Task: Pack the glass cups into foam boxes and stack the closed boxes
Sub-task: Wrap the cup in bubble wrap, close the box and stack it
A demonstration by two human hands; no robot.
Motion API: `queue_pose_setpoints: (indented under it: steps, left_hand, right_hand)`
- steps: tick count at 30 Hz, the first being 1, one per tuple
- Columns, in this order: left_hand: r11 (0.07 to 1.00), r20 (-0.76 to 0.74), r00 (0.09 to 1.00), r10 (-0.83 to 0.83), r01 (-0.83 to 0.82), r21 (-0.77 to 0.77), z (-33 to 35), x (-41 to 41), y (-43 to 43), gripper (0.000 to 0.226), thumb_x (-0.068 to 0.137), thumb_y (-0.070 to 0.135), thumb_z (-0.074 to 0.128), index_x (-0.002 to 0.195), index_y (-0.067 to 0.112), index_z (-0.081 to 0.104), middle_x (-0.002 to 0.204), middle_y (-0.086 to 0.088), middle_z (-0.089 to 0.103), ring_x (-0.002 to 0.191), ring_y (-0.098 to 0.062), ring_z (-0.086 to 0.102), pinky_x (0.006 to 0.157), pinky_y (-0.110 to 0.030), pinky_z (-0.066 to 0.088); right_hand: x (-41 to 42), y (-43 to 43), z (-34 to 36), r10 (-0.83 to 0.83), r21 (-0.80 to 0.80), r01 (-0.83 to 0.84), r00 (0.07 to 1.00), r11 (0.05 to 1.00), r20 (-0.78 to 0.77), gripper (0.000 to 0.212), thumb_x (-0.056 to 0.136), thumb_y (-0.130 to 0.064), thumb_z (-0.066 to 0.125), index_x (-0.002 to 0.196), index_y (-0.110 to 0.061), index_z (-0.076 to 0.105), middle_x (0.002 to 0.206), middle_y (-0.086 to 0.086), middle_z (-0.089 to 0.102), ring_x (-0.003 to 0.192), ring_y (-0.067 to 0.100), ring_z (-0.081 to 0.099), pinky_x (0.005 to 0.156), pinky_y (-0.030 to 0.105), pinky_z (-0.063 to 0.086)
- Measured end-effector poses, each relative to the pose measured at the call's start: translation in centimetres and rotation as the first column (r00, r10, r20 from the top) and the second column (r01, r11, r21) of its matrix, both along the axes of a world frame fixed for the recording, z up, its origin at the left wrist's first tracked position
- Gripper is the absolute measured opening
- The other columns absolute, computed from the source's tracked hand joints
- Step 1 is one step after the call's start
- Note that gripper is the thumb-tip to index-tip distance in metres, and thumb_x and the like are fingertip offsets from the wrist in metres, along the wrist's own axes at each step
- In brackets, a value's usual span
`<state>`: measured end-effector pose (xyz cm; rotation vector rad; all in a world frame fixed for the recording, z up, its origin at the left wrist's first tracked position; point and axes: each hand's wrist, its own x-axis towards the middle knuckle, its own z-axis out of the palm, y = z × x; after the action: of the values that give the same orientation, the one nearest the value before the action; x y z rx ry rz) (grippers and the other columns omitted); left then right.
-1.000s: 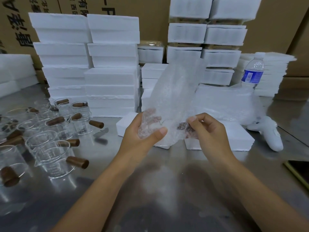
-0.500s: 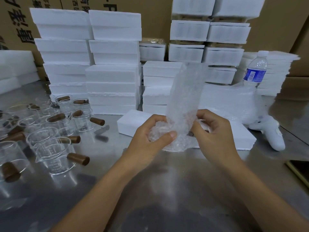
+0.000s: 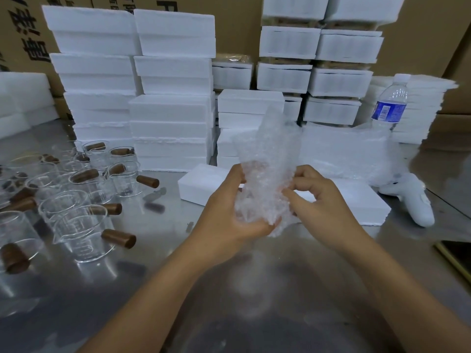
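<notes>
Both hands hold a clear bubble-wrap sheet (image 3: 270, 171) above the steel table (image 3: 254, 296). My left hand (image 3: 229, 210) cups its bunched lower end from below and the left. My right hand (image 3: 321, 200) pinches its right edge. Whatever is inside the wrap is hidden. Several glass cups (image 3: 84, 233) with brown wooden handles stand at the left of the table. A low white foam box (image 3: 204, 184) lies right behind my hands. Stacks of closed foam boxes (image 3: 168, 103) rise at the back.
A water bottle (image 3: 390, 105) stands at the back right beside a pile of thin foam lids (image 3: 423, 110). A white handheld device (image 3: 415, 200) lies at the right, and a dark flat phone-like object (image 3: 456, 253) sits at the right edge. Cardboard cartons form the back wall.
The bubble wrap was spread wide between my hands; it is now rolled narrower and bunched at the bottom, with my hands closer together around it.
</notes>
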<state>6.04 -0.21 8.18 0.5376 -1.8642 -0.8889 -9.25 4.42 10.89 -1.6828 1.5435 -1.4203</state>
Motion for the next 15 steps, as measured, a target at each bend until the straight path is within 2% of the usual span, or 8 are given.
queue_pose_setpoints:
  steps: [2, 3, 5, 6, 8, 10, 12, 15]
  left_hand:
    - [1.000, 0.020, 1.000, -0.013, 0.013, -0.019, -0.03, -0.04, 0.10, 0.072, 0.068, 0.021, 0.076, 0.122, 0.055, 0.042, 0.119, 0.023, 0.056, 0.112, -0.004, 0.056, 0.085, -0.020, 0.051]
    - [0.999, 0.046, 0.999, 0.000, 0.002, -0.039, -0.06, -0.05, 0.15, 0.072, 0.068, 0.023, 0.075, 0.122, 0.057, 0.042, 0.120, 0.020, 0.056, 0.112, -0.003, 0.055, 0.085, -0.019, 0.050]
    - [0.993, 0.116, 0.992, 0.058, -0.045, -0.106, -0.11, -0.04, 0.21, 0.068, 0.067, 0.030, 0.075, 0.117, 0.062, 0.042, 0.118, 0.018, 0.054, 0.110, 0.004, 0.052, 0.085, -0.008, 0.041]
    - [0.989, 0.146, 0.986, 0.084, -0.064, -0.135, -0.16, -0.03, 0.17, 0.065, 0.067, 0.032, 0.075, 0.114, 0.063, 0.042, 0.118, 0.017, 0.053, 0.109, 0.006, 0.050, 0.084, -0.004, 0.037]
    - [0.984, 0.180, 0.977, 0.109, -0.080, -0.162, -0.31, -0.05, 0.06, 0.059, 0.065, 0.033, 0.076, 0.109, 0.058, 0.045, 0.116, 0.013, 0.051, 0.107, 0.005, 0.049, 0.082, -0.002, 0.035]
    - [0.984, 0.175, 0.977, 0.123, -0.097, -0.152, -0.37, -0.11, 0.03, 0.052, 0.062, 0.038, 0.075, 0.105, 0.050, 0.047, 0.112, 0.011, 0.052, 0.103, 0.003, 0.050, 0.079, -0.002, 0.035]
    - [0.983, 0.147, 0.977, 0.157, -0.140, -0.121, -0.35, -0.13, -0.10, 0.046, 0.058, 0.044, 0.071, 0.097, 0.046, 0.048, 0.105, 0.013, 0.052, 0.096, 0.007, 0.050, 0.074, -0.001, 0.034]
    - [0.972, 0.115, 0.968, 0.222, -0.210, -0.104, -0.41, 0.06, -0.56, 0.041, 0.059, 0.035, 0.074, 0.088, 0.045, 0.047, 0.099, 0.015, 0.051, 0.090, 0.012, 0.048, 0.071, -0.001, 0.034]
  right_hand:
    - [-0.32, -0.18, 0.09, 0.012, 0.060, -0.012, 1.000, 0.998, 0.000, 0.015, 0.066, -0.035, 0.060, 0.056, -0.024, 0.062, 0.095, -0.016, 0.058, 0.102, 0.006, 0.049, 0.088, 0.029, 0.039]
    - [-0.49, -0.24, 0.10, 0.028, 0.081, -0.027, 1.000, 0.996, -0.007, 0.016, 0.065, -0.034, 0.062, 0.061, -0.019, 0.063, 0.095, -0.014, 0.059, 0.104, 0.008, 0.050, 0.090, 0.029, 0.039]
    - [-0.64, -0.28, -0.04, 0.040, 0.103, -0.036, 0.998, 0.994, -0.046, 0.029, 0.063, -0.034, 0.070, 0.079, -0.010, 0.066, 0.093, -0.009, 0.062, 0.095, 0.004, 0.055, 0.083, 0.013, 0.040]
    - [-0.60, -0.26, -0.09, 0.028, 0.104, -0.021, 0.997, 0.994, -0.070, 0.036, 0.061, -0.033, 0.069, 0.088, -0.009, 0.066, 0.095, -0.007, 0.064, 0.090, 0.001, 0.056, 0.074, 0.003, 0.038]
    - [-0.49, -0.16, -0.09, 0.013, 0.074, -0.008, 0.997, 0.997, -0.072, 0.038, 0.060, -0.031, 0.061, 0.093, -0.015, 0.068, 0.097, -0.009, 0.066, 0.087, -0.006, 0.056, 0.068, -0.005, 0.035]
    - [-0.51, -0.10, -0.12, 0.049, 0.052, -0.047, 0.998, 0.998, -0.041, 0.024, 0.065, -0.032, 0.064, 0.086, -0.024, 0.069, 0.094, -0.017, 0.067, 0.091, -0.011, 0.056, 0.072, -0.004, 0.035]
    - [-0.39, -0.08, 0.05, 0.089, 0.060, -0.087, 0.995, 0.994, -0.035, 0.008, 0.074, -0.028, 0.067, 0.082, -0.025, 0.070, 0.093, -0.021, 0.066, 0.093, -0.010, 0.057, 0.076, 0.001, 0.038]
    - [-0.18, -0.24, 0.03, 0.054, -0.006, -0.054, 0.996, 0.999, 0.071, 0.008, 0.083, -0.017, 0.063, 0.078, -0.018, 0.070, 0.095, -0.012, 0.066, 0.093, 0.003, 0.061, 0.074, 0.010, 0.044]
